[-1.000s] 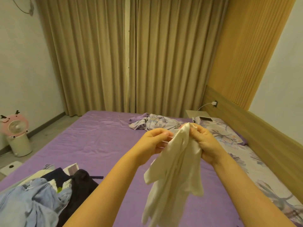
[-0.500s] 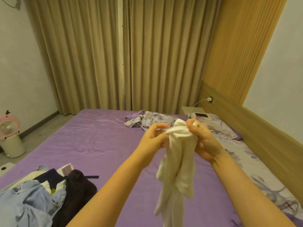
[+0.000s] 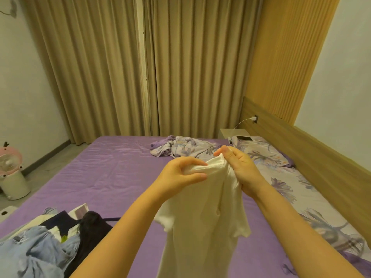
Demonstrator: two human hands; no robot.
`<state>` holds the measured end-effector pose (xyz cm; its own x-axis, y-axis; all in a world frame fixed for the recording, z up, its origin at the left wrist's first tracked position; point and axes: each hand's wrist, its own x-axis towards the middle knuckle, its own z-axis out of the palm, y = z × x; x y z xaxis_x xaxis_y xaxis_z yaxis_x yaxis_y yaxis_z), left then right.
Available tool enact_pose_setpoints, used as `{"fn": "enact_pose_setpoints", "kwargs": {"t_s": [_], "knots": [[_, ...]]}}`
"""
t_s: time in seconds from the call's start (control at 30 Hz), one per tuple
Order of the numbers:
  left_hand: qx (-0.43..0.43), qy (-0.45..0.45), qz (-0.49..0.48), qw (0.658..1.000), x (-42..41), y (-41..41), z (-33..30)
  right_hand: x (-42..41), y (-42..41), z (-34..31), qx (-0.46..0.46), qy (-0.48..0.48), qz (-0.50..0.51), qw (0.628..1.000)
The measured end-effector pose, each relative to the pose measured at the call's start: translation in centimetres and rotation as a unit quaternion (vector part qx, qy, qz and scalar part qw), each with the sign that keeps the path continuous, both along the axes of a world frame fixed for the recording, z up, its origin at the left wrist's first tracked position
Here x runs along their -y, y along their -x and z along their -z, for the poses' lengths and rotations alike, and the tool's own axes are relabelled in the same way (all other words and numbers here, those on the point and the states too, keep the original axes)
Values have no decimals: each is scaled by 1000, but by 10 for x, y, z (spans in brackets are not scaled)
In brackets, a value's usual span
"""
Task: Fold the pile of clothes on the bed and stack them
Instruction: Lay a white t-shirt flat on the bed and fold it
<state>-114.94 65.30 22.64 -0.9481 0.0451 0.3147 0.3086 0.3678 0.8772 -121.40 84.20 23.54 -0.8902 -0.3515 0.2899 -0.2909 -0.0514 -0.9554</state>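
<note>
White garment: held aloft over the bed, top edge pinched by left hand and right hand. Step judged: opening out. Next required: spreading flat. Unfolded pile lies at the bed's near left corner.

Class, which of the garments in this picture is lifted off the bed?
The white shirt: both hands pinch its top edge and it hangs, while the other clothes lie heaped.

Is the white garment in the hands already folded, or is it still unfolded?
Unfolded. The white garment hangs loose above the bed, pinched at its top by the left hand and right hand.
</note>
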Motion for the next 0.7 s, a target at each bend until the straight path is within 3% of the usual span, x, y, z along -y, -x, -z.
{"fn": "enact_pose_setpoints", "kwargs": {"t_s": [0.07,0.13,0.2,0.3,0.37,0.5,0.7], "knots": [[-41,133,-57,989,1,1,0,3,0,1,1,-11,-9,1000],[-89,200,-111,969,2,1,-2,2,-1,1,13,-20,-16,1000],[-112,112,-137,978,7,2,-6,-6,2,1,34,-24,-24,999],[-44,-144,-151,977,24,1,-15,-32,10,-3,45,-108,-23,993],[-23,-179,-171,969,39,1,-16,-50,16,-6,33,-190,2,981],[-33,-135,-224,965,57,3,-17,-76,24,-7,-10,-287,84,954],[5,45,-212,976,71,-3,-11,-98,8,0,-84,-294,102,947]]}}
